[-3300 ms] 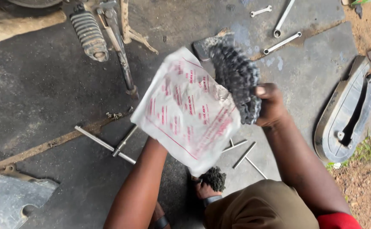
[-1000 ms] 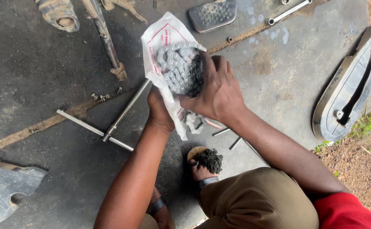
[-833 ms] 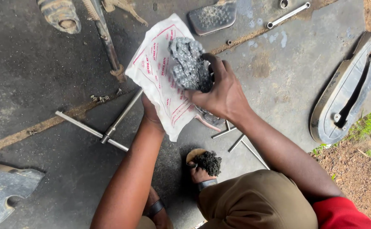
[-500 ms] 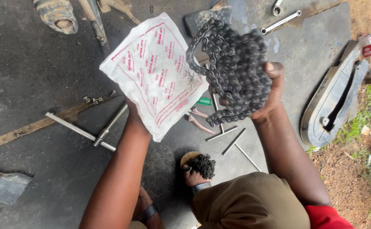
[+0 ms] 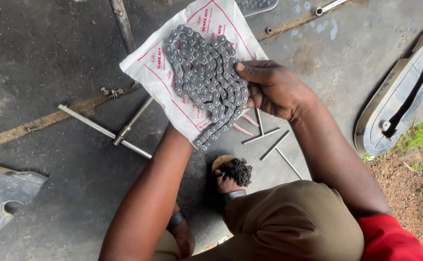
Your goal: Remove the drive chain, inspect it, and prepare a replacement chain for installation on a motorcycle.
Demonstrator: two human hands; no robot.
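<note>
A grey metal roller chain [image 5: 204, 82] lies bunched in loops on top of a white plastic bag with red print [image 5: 158, 72]. My left hand is hidden under the bag and holds it up from below; only the forearm [image 5: 158, 183] shows. My right hand [image 5: 274, 89] grips the right side of the chain bundle, fingers curled on the links. A loop of chain hangs off the bag's lower edge.
On the dark concrete lie a T-shaped wrench [image 5: 112, 130], several thin metal rods [image 5: 274, 145], a grey cover plate [image 5: 3, 193] at the left and a long chain guard [image 5: 400, 101] at the right beside dirt and grass. My sandalled foot [image 5: 230, 176] is below the bag.
The chain hung from my raised right hand beside the bag half a second ago; now it rests spread on the bag, held flatter and closer to the camera.
</note>
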